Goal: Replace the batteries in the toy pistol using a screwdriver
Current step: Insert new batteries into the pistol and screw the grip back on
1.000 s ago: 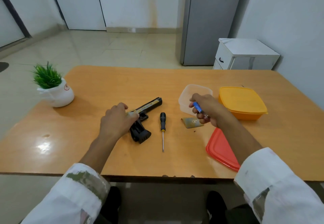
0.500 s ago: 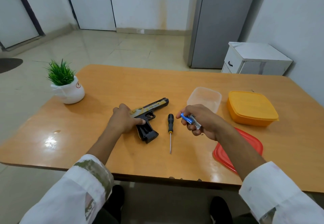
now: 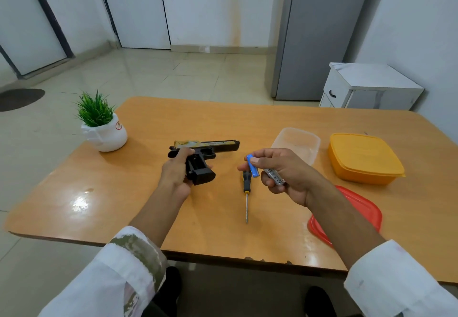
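Head view: we gripping toy pistol [image 3: 207, 146] by handle with left hand [image 3: 175, 175], fingers curling round it, over table [image 3: 247, 122] middle. Right hand [image 3: 287, 175] pinching blue battery [image 3: 253, 166], curling round silver battery [image 3: 274, 177]. Screwdriver [image 3: 246, 194] lying on table between hands.

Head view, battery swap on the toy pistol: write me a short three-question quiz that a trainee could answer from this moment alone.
1. True or false: the screwdriver lies on the table, held by neither hand.
2. Which does the left hand grip? A) toy pistol B) plant pot C) orange box
3. Fill the gap: the right hand holds two ____, one blue, one silver.
Key: 1 true; 2 A; 3 batteries.
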